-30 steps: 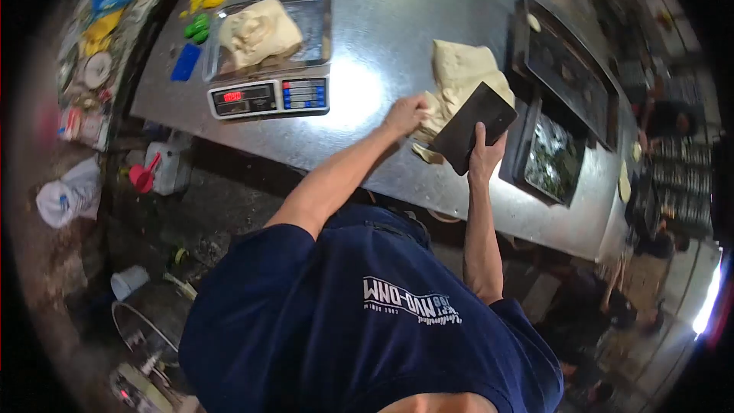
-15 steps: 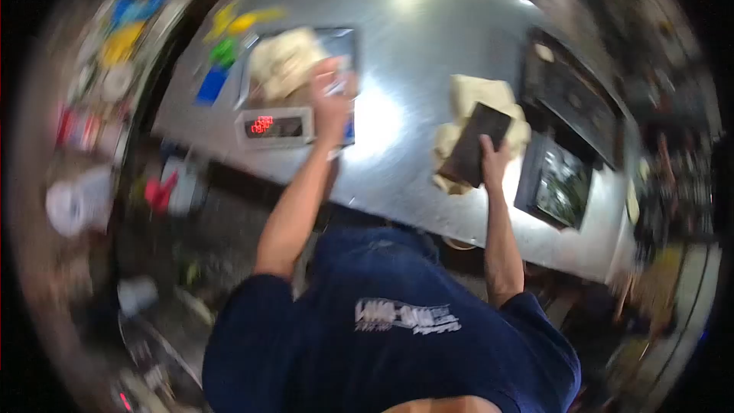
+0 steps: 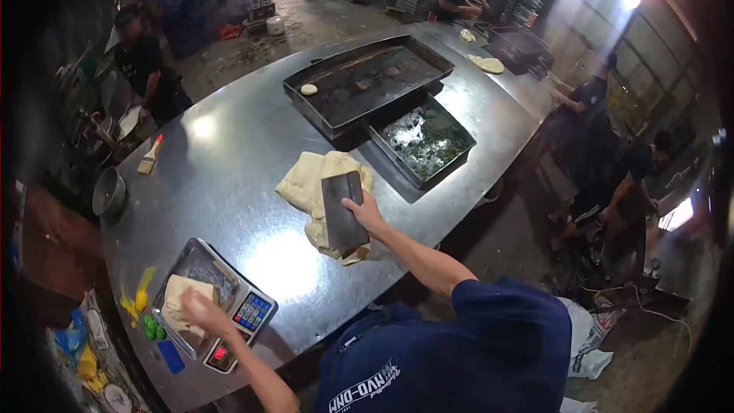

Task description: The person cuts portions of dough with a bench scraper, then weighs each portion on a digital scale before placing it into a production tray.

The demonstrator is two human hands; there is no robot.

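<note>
My right hand (image 3: 365,213) grips a dark flat scraper (image 3: 342,211) and presses it onto a slab of pale dough (image 3: 306,181) in the middle of the steel table (image 3: 229,176). My left hand (image 3: 200,310) rests on a lump of dough (image 3: 177,294) in the metal pan (image 3: 205,266) of a digital scale (image 3: 238,327) at the table's near left corner. Whether the left fingers grip the lump or only press it, I cannot tell.
Two dark baking trays (image 3: 367,80) (image 3: 424,140) lie beyond the dough slab. A brush (image 3: 150,155) and a metal bowl (image 3: 109,193) sit at the table's left edge. Green, yellow and blue tools (image 3: 149,320) lie beside the scale. Several people work around the table.
My left hand left the dough slab and went to the scale pan, where it now lies on the lump. The view swung round. The scraper stays on the slab.
</note>
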